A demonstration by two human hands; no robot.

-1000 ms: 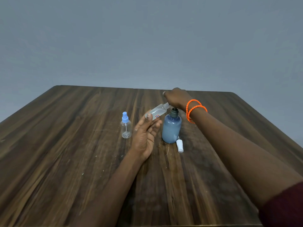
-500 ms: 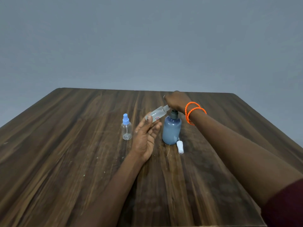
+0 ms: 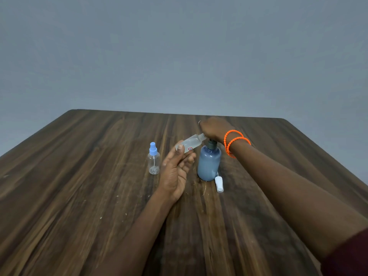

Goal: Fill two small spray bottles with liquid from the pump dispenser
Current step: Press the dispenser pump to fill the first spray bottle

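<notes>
1. The left hand (image 3: 175, 172) pinches an uncapped spray bottle (image 3: 191, 145) near its base between thumb and fingertips. The bottle is tilted, its open neck raised toward the spout of the pump dispenser (image 3: 209, 164), which stands about midway across the table (image 3: 79, 176), nearer its far edge than the near one.
2. The right hand (image 3: 212, 129) sits on top of the pump head, fingers curved down over it. Whether the head is pressed down I cannot tell, since the hand hides it.
3. The step in hand looks like pumping liquid into the tilted bottle. To do it well, keep the neck right under the spout, touching or just beside it, and press slowly so the stream does not overshoot the narrow opening.
4. Some clear liquid seems to lie in the held bottle; how full it is I cannot judge.
5. The second spray bottle (image 3: 153, 163), blue cap on, stands upright left of the left hand and looks nearly empty.
6. A white cap (image 3: 219, 183) lies just beside the dispenser's base on its near right; it will likely be needed to close the held bottle.
</notes>
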